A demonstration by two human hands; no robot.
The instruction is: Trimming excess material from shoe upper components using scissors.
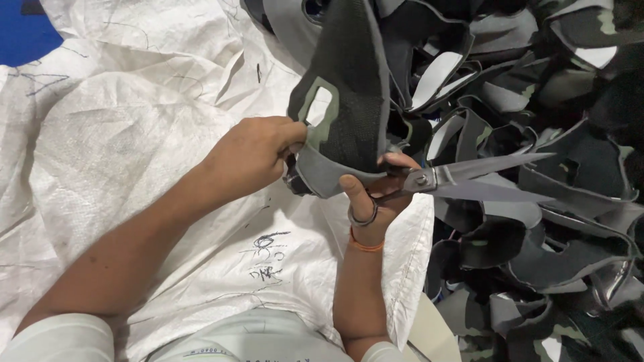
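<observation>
My left hand (pixel 251 155) is pinching the lower left edge of a dark fabric shoe upper (pixel 345 94), thumb and fingers clamped just beside its grey-green cutout. The piece hangs up in front of me, over the edge of the white woven sack (pixel 121 134) on my lap.

My right hand (pixel 369 201) is wrapped round the handles of the scissors (pixel 463 181), thumb through the lower ring. Blades are parted a little and point right, out over the pile, not on the piece. The fingertips of that hand also seem to prop the bottom hem of the upper, though the contact is partly hidden, so I can't be sure.

Handling, as I judge it: the upper is light and soft, with a knit-like body and a stiffer grey band along the bottom. It folds under its own weight, so it needs a grip close to whatever edge is being worked. The grey hem or the reinforced patch by the cutout look like the best hold points; the mesh middle would just bunch. Not slippery or fragile.

To the right lies a big heap of similar cut pieces (pixel 537 134), dark and camouflage, loosely tangled.
</observation>
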